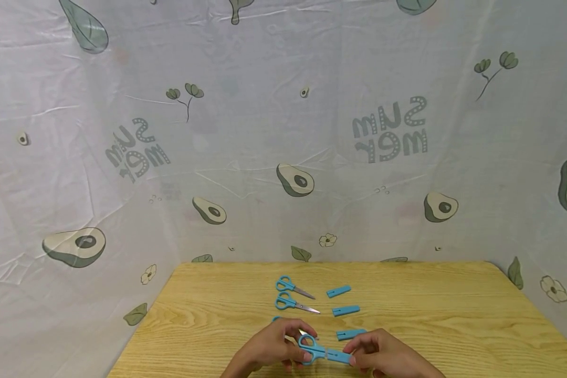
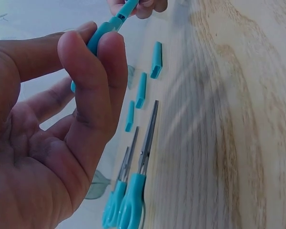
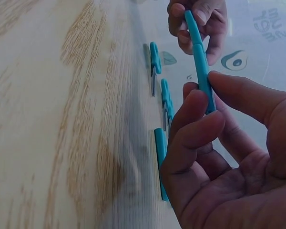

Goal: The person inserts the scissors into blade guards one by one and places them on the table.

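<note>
My left hand [image 1: 275,342] pinches the blue handles of a pair of scissors [image 1: 318,350] near the table's front. Over the blades sits a blue blade cover [image 1: 339,357], its far end pinched by my right hand [image 1: 388,356]. Cover and handles lie in one line, with a narrow gap between them in the head view. In the right wrist view, thumb and fingertips grip the cover [image 3: 202,71] from both sides. Behind my left hand, another pair of scissors [image 2: 133,195] is mostly hidden in the head view, its metal blades bare.
Two more uncovered scissors [image 1: 285,301] lie farther back, blades pointing right. To their right, three loose blue covers [image 1: 346,311] form a column; the nearest lies just behind my right hand. A printed sheet [image 1: 255,131] hangs around the wooden table [image 1: 430,299].
</note>
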`<state>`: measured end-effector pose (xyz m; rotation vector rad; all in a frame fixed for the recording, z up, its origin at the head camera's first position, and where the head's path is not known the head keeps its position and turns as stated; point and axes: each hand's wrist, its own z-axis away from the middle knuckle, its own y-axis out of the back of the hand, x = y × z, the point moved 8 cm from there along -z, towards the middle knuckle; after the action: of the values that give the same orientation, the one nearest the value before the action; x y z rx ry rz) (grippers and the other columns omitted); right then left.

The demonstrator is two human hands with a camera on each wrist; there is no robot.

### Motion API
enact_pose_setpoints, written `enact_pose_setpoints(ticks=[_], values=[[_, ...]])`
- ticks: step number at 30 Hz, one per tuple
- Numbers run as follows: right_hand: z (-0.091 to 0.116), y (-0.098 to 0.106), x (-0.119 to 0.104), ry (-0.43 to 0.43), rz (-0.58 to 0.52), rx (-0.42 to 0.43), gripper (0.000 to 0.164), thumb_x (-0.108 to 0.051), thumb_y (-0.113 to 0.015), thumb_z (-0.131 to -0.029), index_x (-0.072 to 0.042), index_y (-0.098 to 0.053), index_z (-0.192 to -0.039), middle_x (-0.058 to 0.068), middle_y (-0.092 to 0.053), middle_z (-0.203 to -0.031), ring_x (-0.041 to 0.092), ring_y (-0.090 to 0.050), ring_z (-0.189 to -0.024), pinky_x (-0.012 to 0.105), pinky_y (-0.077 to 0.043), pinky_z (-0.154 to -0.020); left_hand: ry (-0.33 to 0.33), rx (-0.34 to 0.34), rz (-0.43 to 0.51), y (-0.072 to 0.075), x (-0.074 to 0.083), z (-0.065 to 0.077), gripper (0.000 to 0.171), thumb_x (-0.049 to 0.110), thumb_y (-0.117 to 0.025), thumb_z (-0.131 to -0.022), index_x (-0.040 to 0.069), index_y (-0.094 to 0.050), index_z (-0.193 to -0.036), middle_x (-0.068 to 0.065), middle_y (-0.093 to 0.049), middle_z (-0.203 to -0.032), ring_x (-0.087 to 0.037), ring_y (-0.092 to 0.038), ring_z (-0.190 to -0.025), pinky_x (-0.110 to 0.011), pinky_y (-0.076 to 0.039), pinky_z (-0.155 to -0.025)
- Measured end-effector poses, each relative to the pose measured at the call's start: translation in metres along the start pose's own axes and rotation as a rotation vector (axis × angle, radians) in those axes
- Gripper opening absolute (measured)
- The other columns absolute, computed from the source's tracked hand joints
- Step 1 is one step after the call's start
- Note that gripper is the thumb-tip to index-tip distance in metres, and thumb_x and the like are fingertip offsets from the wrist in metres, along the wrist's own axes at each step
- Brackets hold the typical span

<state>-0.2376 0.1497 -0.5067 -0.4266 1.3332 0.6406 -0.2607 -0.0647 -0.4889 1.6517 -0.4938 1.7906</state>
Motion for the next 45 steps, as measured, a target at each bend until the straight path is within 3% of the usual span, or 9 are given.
enact_pose_setpoints(ticks=[3, 7, 10, 13, 19, 26, 38, 40, 45], values=[[-0.002, 0.003, 0.007, -0.009, -0.005, -0.001, 0.029, -0.011, -0.061, -0.107, 0.009, -0.070, -0.126, -0.004, -0.065, -0.088, 0.009, -0.050, -0.072, 0.019, -0.037, -0.057, -0.003, -0.003, -0.008, 0.001, -0.002, 0.001, 0.033, 0.003, -0.078, -0.096, 0.002, -0.073, -0.129, 0.000, -0.067, -0.093, -0.010, -0.067, -0.064, -0.019, -0.054, -0.054], [-0.013, 0.014, 0.040, -0.024, -0.070, -0.042, 0.029, -0.021, -0.070, -0.104, -0.001, -0.075, -0.125, -0.002, -0.075, -0.098, 0.009, -0.060, -0.079, 0.019, -0.047, -0.062, 0.005, -0.028, -0.008, 0.002, -0.009, 0.005, 0.034, 0.003, -0.077, -0.097, -0.001, -0.072, -0.131, 0.000, -0.065, -0.092, -0.007, -0.061, -0.059, -0.018, -0.054, -0.057], [-0.011, 0.007, 0.037, -0.005, -0.116, -0.093, 0.033, -0.019, -0.066, -0.107, 0.005, -0.072, -0.127, -0.003, -0.078, -0.100, 0.005, -0.067, -0.085, 0.018, -0.056, -0.072, 0.024, -0.040, -0.015, 0.002, -0.015, 0.010, 0.034, 0.004, -0.076, -0.099, -0.001, -0.071, -0.132, 0.000, -0.066, -0.092, -0.007, -0.064, -0.065, -0.019, -0.055, -0.063], [-0.001, -0.009, 0.012, 0.023, -0.119, -0.114, 0.034, -0.011, -0.057, -0.109, 0.016, -0.064, -0.130, -0.004, -0.076, -0.099, 0.006, -0.070, -0.087, 0.019, -0.058, -0.079, 0.037, -0.041, -0.046, 0.004, -0.022, 0.014, 0.034, 0.009, -0.077, -0.099, 0.003, -0.072, -0.133, 0.001, -0.071, -0.097, -0.009, -0.069, -0.078, -0.021, -0.056, -0.071], [-0.007, -0.013, 0.018, 0.030, -0.098, -0.187, 0.028, -0.017, -0.057, -0.111, -0.004, -0.074, -0.128, -0.011, -0.076, -0.101, 0.004, -0.071, -0.091, 0.019, -0.058, -0.082, 0.009, -0.088, -0.150, 0.009, -0.034, 0.017, 0.037, 0.020, -0.076, -0.102, 0.010, -0.070, -0.137, 0.009, -0.073, -0.104, -0.003, -0.071, -0.088, -0.023, -0.060, -0.080], [-0.005, -0.015, 0.014, 0.079, -0.093, -0.148, 0.034, -0.006, -0.057, -0.109, 0.023, -0.061, -0.127, -0.005, -0.076, -0.099, 0.004, -0.070, -0.088, 0.016, -0.057, -0.078, -0.015, -0.084, -0.096, 0.007, -0.032, 0.019, 0.036, 0.003, -0.072, -0.099, 0.000, -0.069, -0.135, 0.010, -0.068, -0.097, -0.003, -0.067, -0.085, -0.016, -0.057, -0.079], [0.000, -0.007, 0.013, 0.083, -0.070, -0.120, 0.033, -0.005, -0.058, -0.108, 0.024, -0.061, -0.125, -0.003, -0.076, -0.099, 0.004, -0.070, -0.088, 0.016, -0.057, -0.077, 0.007, -0.054, -0.061, 0.000, -0.025, 0.015, 0.036, -0.008, -0.067, -0.098, -0.003, -0.068, -0.134, 0.000, -0.067, -0.104, -0.005, -0.065, -0.085, -0.016, -0.056, -0.077], [0.001, -0.006, 0.014, 0.085, -0.068, -0.119, 0.033, -0.004, -0.058, -0.108, 0.024, -0.061, -0.125, -0.003, -0.076, -0.099, 0.004, -0.071, -0.088, 0.016, -0.057, -0.078, -0.004, -0.067, -0.068, 0.004, -0.035, 0.011, 0.037, -0.007, -0.068, -0.098, -0.001, -0.069, -0.135, -0.001, -0.068, -0.107, -0.005, -0.064, -0.086, -0.018, -0.057, -0.077], [0.002, -0.001, 0.017, 0.069, -0.069, -0.103, 0.032, -0.004, -0.058, -0.107, 0.023, -0.062, -0.125, -0.002, -0.076, -0.100, 0.007, -0.071, -0.090, 0.018, -0.058, -0.079, -0.021, -0.110, -0.109, 0.021, -0.087, -0.012, 0.036, 0.012, -0.077, -0.099, 0.020, -0.073, -0.134, 0.007, -0.070, -0.105, -0.004, -0.068, -0.088, -0.021, -0.059, -0.078]])
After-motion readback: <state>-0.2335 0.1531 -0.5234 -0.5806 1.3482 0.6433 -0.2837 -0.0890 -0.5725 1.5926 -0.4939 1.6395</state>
